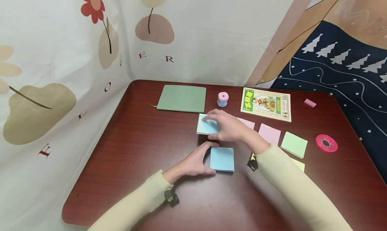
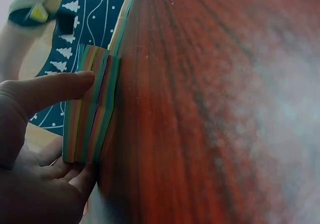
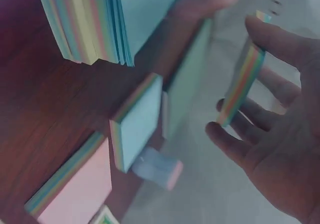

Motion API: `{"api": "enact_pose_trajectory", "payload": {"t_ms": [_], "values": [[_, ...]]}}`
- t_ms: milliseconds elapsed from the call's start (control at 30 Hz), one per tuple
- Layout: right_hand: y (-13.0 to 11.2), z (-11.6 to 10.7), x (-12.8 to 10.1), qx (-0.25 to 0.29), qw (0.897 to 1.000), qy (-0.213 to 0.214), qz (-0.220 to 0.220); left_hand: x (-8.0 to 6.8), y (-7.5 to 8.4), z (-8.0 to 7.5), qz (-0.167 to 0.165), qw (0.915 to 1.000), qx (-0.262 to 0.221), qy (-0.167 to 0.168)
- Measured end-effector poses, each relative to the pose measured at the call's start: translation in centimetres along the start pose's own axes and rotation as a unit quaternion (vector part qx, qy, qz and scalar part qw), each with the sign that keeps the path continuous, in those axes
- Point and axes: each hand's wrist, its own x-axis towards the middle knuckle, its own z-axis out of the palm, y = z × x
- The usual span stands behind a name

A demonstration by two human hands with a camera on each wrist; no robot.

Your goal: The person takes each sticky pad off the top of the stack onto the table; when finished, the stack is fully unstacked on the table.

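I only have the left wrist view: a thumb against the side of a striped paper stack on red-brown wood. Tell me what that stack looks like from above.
Observer: From the head view it is a sticky-note pad with a blue top sheet, lying flat on the table. The left hand holds its left edge.
Operator: Report the other hand.
Observer: The right hand grips a second blue pad, farther from the person than the first.
Operator: List what else is on the table.
Observer: To the right lie two pink pads and a green pad; at the back sit a green notebook and a booklet.
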Motion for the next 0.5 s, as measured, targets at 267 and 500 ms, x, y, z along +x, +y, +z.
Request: {"api": "enact_pose_trajectory", "payload": {"t_ms": [267, 500], "values": [[0.7, 2.9, 5.6, -0.004, 0.996, -0.083, 0.009, -0.1, -0.1, -0.1, 0.008, 0.9999, -0.004, -0.005], [1.1, 4.8, 7.1, -0.041, 0.993, -0.107, 0.029, 0.0, -0.1, -0.1, 0.012, 0.9999, 0.003, -0.002]]}}
